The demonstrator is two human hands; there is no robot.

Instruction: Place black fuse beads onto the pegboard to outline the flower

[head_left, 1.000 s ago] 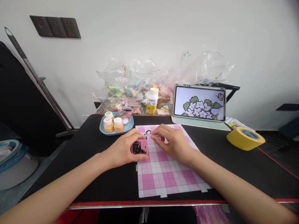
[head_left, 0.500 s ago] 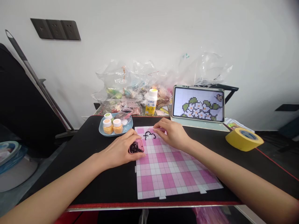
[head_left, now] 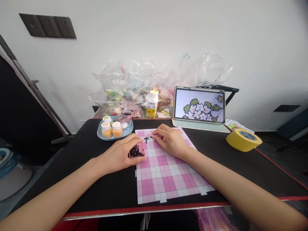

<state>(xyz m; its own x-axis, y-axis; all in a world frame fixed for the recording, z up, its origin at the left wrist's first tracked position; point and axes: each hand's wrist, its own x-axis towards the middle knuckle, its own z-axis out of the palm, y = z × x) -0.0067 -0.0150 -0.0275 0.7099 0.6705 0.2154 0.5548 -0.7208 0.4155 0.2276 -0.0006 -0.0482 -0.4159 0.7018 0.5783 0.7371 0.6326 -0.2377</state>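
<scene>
My left hand (head_left: 120, 152) grips a small pink tray (head_left: 141, 147) between thumb and fingers, at the left edge of the pegboard. Loose black beads (head_left: 136, 151) lie inside the tray. My right hand (head_left: 172, 139) is closed around thin pinkish tweezers (head_left: 154, 135), whose tips point left over the upper part of the board. Under them sits a short line of black beads (head_left: 146, 140), partly hidden by the right hand. The pegboard (head_left: 168, 179) is checked in pink and white and lies flat on the black mat.
Left of the board, a blue tray (head_left: 127, 130) carries several small bead jars (head_left: 117, 130). Behind stand a white-and-yellow bottle (head_left: 152, 106), plastic bags (head_left: 120, 89) and a tablet (head_left: 199, 106) showing a pixel flower pattern. A yellow tape roll (head_left: 240, 141) lies at right.
The view has shifted slightly, moving everything left. My right hand and its tweezers have moved left along the board, covering more of the black beads. My left hand still holds the pink tray.
</scene>
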